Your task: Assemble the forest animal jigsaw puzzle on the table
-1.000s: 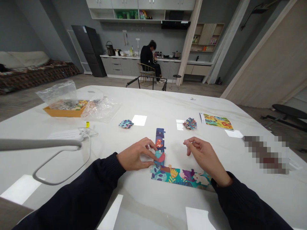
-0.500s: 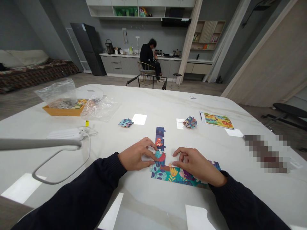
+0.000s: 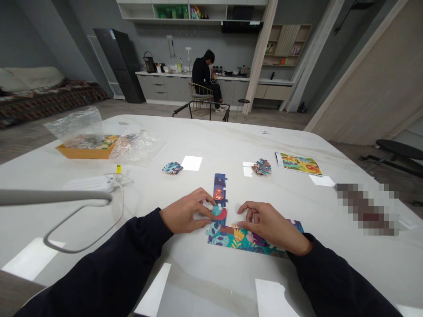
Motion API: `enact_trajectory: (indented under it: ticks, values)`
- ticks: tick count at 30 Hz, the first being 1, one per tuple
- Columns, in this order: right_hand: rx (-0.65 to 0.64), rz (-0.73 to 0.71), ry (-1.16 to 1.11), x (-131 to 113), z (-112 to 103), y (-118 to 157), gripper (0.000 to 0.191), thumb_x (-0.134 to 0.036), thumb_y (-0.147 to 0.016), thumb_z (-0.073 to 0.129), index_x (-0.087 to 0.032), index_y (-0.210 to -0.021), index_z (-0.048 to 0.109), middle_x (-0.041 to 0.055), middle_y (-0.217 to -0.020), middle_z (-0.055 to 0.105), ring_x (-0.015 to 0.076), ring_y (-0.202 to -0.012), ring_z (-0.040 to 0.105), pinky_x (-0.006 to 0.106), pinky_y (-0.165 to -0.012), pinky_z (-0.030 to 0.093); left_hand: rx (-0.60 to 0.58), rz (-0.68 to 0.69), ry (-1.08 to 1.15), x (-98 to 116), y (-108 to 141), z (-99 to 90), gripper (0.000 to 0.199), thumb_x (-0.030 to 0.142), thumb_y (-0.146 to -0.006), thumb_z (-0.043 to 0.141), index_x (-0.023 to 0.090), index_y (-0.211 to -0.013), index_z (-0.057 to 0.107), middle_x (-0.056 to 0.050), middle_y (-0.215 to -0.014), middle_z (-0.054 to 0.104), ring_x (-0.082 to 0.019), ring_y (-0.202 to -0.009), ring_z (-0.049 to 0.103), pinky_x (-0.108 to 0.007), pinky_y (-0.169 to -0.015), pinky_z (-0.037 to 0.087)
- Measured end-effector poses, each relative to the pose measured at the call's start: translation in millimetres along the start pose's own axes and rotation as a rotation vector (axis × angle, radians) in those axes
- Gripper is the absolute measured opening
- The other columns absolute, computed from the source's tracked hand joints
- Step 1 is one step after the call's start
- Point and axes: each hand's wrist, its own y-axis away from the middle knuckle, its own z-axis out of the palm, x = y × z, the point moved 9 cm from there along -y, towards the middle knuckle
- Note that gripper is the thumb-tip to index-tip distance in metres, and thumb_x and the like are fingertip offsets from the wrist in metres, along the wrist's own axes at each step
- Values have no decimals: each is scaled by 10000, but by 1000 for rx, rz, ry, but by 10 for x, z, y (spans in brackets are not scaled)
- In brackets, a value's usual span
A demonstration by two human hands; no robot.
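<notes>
An L-shaped stretch of jigsaw puzzle [image 3: 238,237] lies flat on the white table. At its left corner, my left hand [image 3: 187,212] has its thumb and index fingertip closed on a teal and red jigsaw piece [image 3: 219,213]. Just above that piece, a narrow dark blue strip of pieces [image 3: 220,182] with an orange-red figure runs away from me. My right hand [image 3: 269,225] rests over the right part of the bottom row and hides some of it. Its thumb and index finger are apart, with nothing between them.
Two piles of loose pieces, a bluish one [image 3: 172,168] and a mixed one [image 3: 262,167], lie farther back. A picture sheet [image 3: 299,163] is at right. An orange box [image 3: 85,152] with plastic wrap, a grey cable and stand arm [image 3: 56,198] occupy the left. Someone sits [image 3: 202,72] beyond.
The view has shifted very slightly. Both hands keep nearly the same pose over the puzzle, and the pieces show no clear movement.
</notes>
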Motion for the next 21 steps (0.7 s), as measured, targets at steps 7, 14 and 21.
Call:
enact_trajectory:
  ticks: [7, 14, 21]
  values:
    - [5, 1, 0, -17, -5, -5, 241, -396, -805, 781, -229, -965, 715, -16, -680, 686, 151, -566, 618, 265, -556, 410, -3, 9, -30, 39, -14, -21, 187, 216, -882, 744, 298, -1033, 816, -104, -1176, 677, -248, -1096, 601, -389, -927, 555]
    - [5, 10, -5, -12, 1, -1, 247, -398, -803, 784, -226, -967, 714, -15, -679, 681, 153, -576, 622, 262, -556, 414, -12, 15, -28, 45, -12, -23, 189, 210, -885, 738, 297, -1035, 813, -105, -1184, 676, -248, -1103, 601, -401, -942, 554]
    - [13, -6, -3, -15, -12, -9, 252, -397, -788, 793, -231, -965, 724, -14, -680, 679, 147, -565, 595, 260, -553, 410, 63, 30, 12, 92, -28, -116, 389, 237, -899, 725, 237, -1284, 671, -121, -1165, 697, -249, -1097, 630, -423, -971, 545]
